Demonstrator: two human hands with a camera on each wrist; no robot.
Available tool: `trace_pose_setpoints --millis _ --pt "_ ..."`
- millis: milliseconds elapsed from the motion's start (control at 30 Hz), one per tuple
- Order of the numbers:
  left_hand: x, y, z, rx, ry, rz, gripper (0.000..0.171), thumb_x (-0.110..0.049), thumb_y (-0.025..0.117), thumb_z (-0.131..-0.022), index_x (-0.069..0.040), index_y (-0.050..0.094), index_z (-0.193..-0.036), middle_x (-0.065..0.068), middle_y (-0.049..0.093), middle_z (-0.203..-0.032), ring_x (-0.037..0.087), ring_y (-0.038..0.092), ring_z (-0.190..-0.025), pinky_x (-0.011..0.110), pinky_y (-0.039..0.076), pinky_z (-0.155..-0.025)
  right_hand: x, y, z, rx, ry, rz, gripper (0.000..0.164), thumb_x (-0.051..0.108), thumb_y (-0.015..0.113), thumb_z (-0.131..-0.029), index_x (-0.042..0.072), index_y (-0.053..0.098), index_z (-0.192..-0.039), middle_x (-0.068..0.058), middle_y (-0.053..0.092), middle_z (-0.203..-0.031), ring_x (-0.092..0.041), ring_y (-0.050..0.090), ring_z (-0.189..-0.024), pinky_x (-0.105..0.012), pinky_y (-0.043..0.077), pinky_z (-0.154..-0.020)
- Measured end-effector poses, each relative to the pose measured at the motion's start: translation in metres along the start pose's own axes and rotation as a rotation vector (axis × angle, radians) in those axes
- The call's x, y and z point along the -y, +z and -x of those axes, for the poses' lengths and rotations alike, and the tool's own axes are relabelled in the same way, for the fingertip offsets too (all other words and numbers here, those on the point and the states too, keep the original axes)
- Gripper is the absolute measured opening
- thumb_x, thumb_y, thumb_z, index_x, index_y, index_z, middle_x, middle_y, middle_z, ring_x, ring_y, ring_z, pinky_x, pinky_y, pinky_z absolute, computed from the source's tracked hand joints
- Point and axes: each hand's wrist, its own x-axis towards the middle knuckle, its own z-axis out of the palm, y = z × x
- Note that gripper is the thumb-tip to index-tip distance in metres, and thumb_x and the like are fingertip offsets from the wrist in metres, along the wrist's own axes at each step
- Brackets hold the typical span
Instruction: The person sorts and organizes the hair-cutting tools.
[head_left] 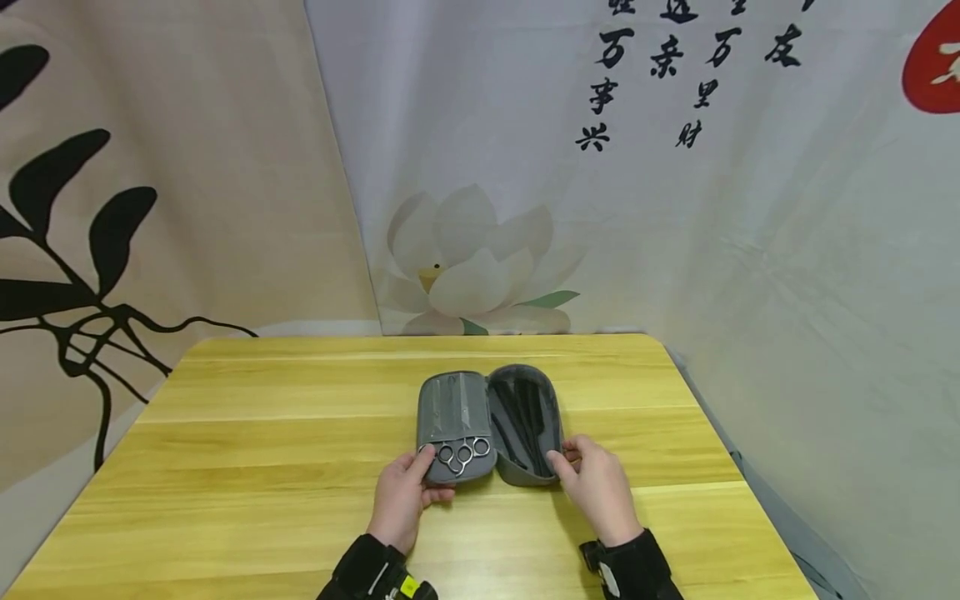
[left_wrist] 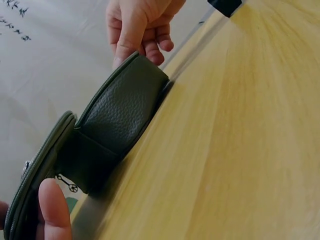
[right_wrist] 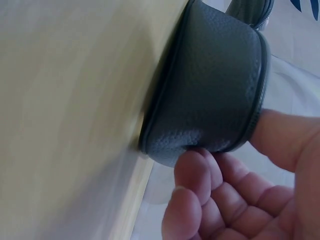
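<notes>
An unzipped grey zip case [head_left: 551, 394] lies spread on the wooden table. In its left half, the lid [head_left: 432, 404], scissors [head_left: 464, 454] sit in a clear pocket, ring handles sticking out. Black combs [head_left: 530, 412] or similar long tools fill the deeper right half. My left hand [head_left: 401, 504] grips the lid's lower left corner, thumb on top and fingers beneath. At the deep half's lower right edge, my right hand [head_left: 600, 492] pinches the wall; in the right wrist view its thumb [right_wrist: 282, 137] is at the zipped rim, fingertips against the leathery outside.
The wooden table [head_left: 262, 483] stretches around the case on all sides. Behind it hangs a printed cloth [head_left: 637, 233] with a lotus and dark writing. A small zipper pull [left_wrist: 72, 186] dangles between the case halves in the left wrist view.
</notes>
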Motion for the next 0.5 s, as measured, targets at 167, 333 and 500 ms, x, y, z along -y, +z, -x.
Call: trace_pose_setpoints --millis 167,333,500 --pt "-0.0027 -0.0027 -0.0009 -0.04 0.001 0.011 0.047 -0.029 0.056 -0.113 0.012 0.056 -0.134 0.004 0.075 -0.092 0.014 0.07 -0.064 0.029 0.064 -0.064 0.0028 0.0048 0.0001 0.017 -0.005 -0.011 0.027 0.028 0.081 -0.097 0.005 0.076 -0.111 -0.003 0.077 -0.093 -0.014 0.073 -0.08 -0.032 0.061 -0.069" --pt "-0.0063 -0.0028 0.0 -0.055 0.012 0.011 0.048 -0.032 0.056 -0.113 0.011 0.058 -0.135 0.003 0.075 -0.094 0.014 0.07 -0.067 0.03 0.064 -0.065 0.0036 0.0065 0.0 0.019 0.005 -0.012 0.027 0.028 0.081 -0.097 0.006 0.075 -0.11 -0.002 0.077 -0.093 -0.013 0.073 -0.081 -0.033 0.062 -0.071" --pt "-0.0099 -0.0015 0.0012 -0.08 0.042 0.003 0.048 -0.034 0.059 -0.112 0.009 0.061 -0.134 0.003 0.076 -0.093 0.014 0.069 -0.066 0.029 0.064 -0.065 0.0046 0.0068 0.0006 0.025 0.003 -0.011 0.026 0.028 0.081 -0.097 0.006 0.076 -0.109 -0.001 0.077 -0.092 -0.012 0.072 -0.081 -0.034 0.062 -0.072"
